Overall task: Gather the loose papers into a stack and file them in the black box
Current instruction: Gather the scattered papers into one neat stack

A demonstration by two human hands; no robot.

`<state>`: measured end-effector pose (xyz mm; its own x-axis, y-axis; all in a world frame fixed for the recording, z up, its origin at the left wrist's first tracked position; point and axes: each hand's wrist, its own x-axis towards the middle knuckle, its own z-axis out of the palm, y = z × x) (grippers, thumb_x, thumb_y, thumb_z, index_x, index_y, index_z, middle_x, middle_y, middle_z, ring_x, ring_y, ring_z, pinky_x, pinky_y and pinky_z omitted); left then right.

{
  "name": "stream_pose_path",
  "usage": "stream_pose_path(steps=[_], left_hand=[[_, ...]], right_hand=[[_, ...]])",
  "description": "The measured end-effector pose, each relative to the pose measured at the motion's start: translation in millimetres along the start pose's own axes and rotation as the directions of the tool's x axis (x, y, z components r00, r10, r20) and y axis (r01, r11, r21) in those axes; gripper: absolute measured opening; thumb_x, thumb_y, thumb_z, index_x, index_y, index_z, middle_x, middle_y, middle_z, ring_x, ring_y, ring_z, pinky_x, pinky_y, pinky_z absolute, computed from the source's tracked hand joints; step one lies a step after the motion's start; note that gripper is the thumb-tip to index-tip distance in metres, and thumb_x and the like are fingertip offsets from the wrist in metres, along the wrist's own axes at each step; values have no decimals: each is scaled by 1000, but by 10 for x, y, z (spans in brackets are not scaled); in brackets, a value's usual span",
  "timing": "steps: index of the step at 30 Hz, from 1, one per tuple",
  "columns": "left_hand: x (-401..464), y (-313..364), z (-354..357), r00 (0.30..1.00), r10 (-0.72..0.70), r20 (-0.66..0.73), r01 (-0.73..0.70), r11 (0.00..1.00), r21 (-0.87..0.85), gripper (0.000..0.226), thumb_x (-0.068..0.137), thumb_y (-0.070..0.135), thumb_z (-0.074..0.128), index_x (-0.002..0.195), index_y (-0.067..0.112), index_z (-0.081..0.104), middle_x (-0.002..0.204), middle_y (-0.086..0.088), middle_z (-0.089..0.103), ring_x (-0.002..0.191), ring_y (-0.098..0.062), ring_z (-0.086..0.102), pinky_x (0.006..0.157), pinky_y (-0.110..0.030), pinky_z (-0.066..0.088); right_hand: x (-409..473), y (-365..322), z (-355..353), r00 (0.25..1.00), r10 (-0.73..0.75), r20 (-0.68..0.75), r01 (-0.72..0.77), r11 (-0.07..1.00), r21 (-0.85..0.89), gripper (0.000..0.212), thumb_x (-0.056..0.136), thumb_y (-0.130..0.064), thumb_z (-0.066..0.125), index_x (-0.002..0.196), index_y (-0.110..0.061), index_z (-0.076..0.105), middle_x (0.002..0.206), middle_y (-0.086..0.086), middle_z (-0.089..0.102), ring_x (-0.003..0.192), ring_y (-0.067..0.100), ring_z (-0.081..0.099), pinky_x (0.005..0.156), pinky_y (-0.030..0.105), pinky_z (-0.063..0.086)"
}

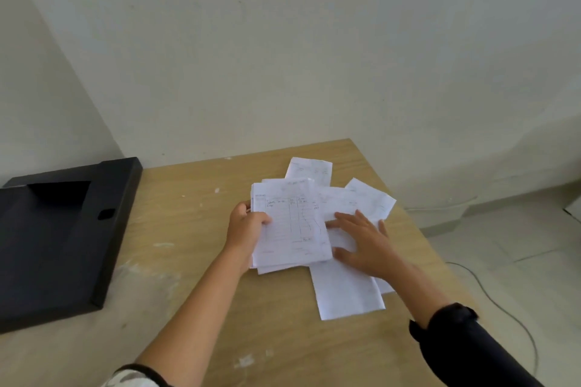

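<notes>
Papers (345, 286) lie fanned across the far right part of a light wooden table (195, 229), several sheets overlapping, some with faint ruled lines and handwriting. Left hand (246, 226) pinches the left edge of a small stack (290, 223), thumb on top and fingers beneath, lifting it slightly off the loose sheets. Right hand (361, 242) rests flat with fingers spread on the sheets just beside the stack, pressing them to the table. Black box (59, 239) sits at the table's left side, well apart from the papers — its dark top shows a recess and a small oval cutout. White smears and specks mark the tabletop. Behind stand plain pale walls meeting in a corner at left; to the right, a pale floor with a thin cable (503, 308) trailing across it.
</notes>
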<state>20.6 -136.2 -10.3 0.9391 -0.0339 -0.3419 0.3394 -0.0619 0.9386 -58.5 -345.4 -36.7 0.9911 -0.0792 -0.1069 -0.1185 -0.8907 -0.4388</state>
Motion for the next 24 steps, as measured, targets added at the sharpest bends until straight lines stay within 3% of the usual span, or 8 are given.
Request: stream_pose_path(steps=[5, 9, 12, 14, 17, 19, 22, 24], left_hand=[[-59, -92, 203, 1000, 22, -20, -21, 999, 38, 27, 75, 2, 53, 101, 7, 55, 99, -12, 64, 88, -30, 61, 73, -41, 50], [-72, -133, 366, 988, 144, -53, -133, 976, 171, 21, 76, 0, 50, 96, 6, 51, 86, -3, 58, 75, -20, 54, 63, -33, 44], [-73, -182, 487, 968, 220, -118, -188, 954, 235, 21, 75, -3, 47, 92, 10, 48, 80, 0, 54, 67, -14, 50, 55, -27, 39], [-51, -241, 553, 943, 286, -171, -231, 931, 284, 24, 72, -2, 50, 94, 7, 50, 91, -7, 57, 79, -21, 54, 61, -29, 40], [-18, -311, 640, 919, 359, -161, -281, 885, 371, 34, 71, 2, 60, 104, 5, 53, 105, -9, 57, 96, -24, 53, 77, -29, 39], [-10, -323, 673, 906, 402, -130, -317, 850, 421, 49, 72, 4, 66, 118, 4, 48, 114, -8, 55, 107, -23, 50, 87, -27, 38], [0, -347, 695, 884, 449, -127, -361, 831, 424, 58, 71, 2, 67, 124, 3, 43, 119, -10, 54, 111, -26, 49, 93, -31, 40], [15, -369, 720, 873, 473, -116, -391, 823, 412, 56, 71, 1, 66, 122, 4, 43, 117, -10, 55, 110, -28, 51, 92, -36, 44]], right_hand=[[301, -66, 47, 987, -36, -155, 52, 993, 102, 48, 89, -30, 56, 135, -23, 44, 151, 3, 34, 145, 21, 14, 119, 38, 12], [200, 9, 40, 917, 191, -351, -137, 975, 173, 39, 93, -30, 49, 129, -14, 51, 147, 10, 40, 145, 27, 12, 118, 42, 16], [130, -53, 93, 894, 325, -308, -251, 934, 255, 41, 95, -32, 42, 130, -13, 48, 151, 14, 31, 145, 32, 7, 119, 45, 10], [202, -126, 124, 899, 339, -276, -252, 918, 305, 43, 93, -33, 46, 131, -12, 45, 151, 16, 27, 144, 34, 8, 119, 45, 10], [333, -196, 95, 908, 298, -294, -163, 898, 408, 44, 89, -25, 55, 129, -9, 44, 148, 15, 30, 138, 31, 24, 115, 42, 25], [346, -191, 35, 880, 358, -313, -177, 857, 484, 48, 88, -27, 57, 130, -8, 42, 146, 13, 31, 135, 28, 29, 109, 39, 30], [276, -192, 8, 824, 481, -300, -428, 875, 228, 69, 82, -47, 57, 135, -11, 31, 144, 11, 36, 134, 32, 29, 106, 46, 30], [263, -243, 33, 832, 476, -286, -444, 879, 171, 75, 81, -48, 59, 137, -11, 26, 143, 11, 38, 132, 33, 31, 106, 46, 29]])
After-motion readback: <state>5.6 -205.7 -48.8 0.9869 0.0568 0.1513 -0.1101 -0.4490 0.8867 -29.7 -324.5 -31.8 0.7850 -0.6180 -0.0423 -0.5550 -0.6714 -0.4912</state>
